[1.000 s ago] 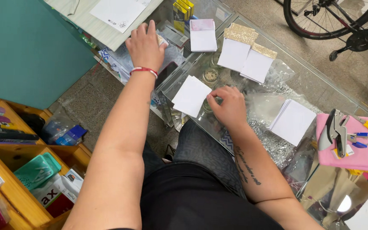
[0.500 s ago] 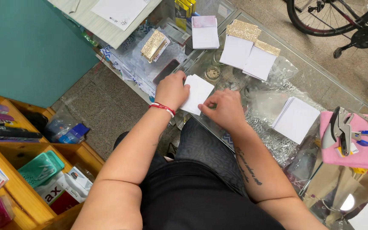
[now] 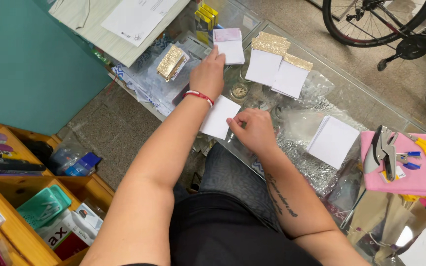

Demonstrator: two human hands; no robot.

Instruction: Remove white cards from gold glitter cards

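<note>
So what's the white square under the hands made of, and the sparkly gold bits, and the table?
The white square, pinched by the right hand, looks like matte paper or thin card: flat, with crisp edges. The gold strips look like glitter paper, grainy and sparkling. The table seems to be glass: the floor shows through it, with reflections.

The left hand [image 3: 207,74] has left the white card [image 3: 219,116], where it rested half a second ago, and reached forward again to the white pad with the pink top [image 3: 229,45], its fingertips now touching that pad's near left edge.
</note>
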